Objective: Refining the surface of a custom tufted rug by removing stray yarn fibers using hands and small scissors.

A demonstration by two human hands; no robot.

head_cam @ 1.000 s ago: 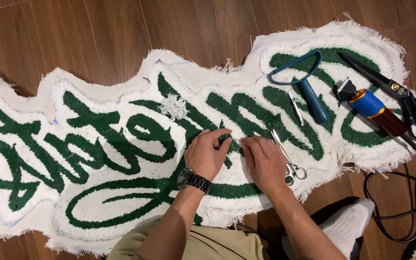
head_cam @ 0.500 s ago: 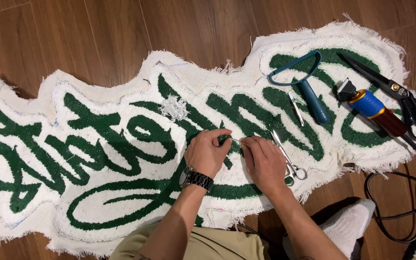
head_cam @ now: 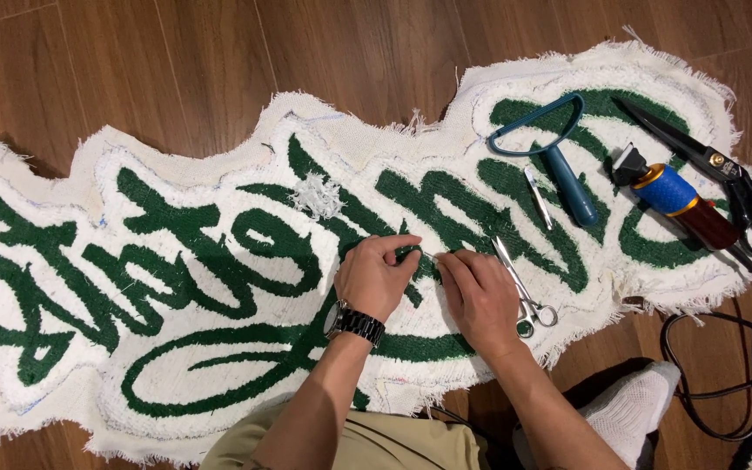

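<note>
Here the left hand (head_cam: 376, 277) and right hand (head_cam: 479, 292) meet on the white and green tufted rug (head_cam: 219, 261) spread on the floor, fingertips pinched together at a green stroke. What they pinch is too small to make out. Small scissors (head_cam: 524, 292) lie just beside the right hand. The rug's left end is cut off.
</note>
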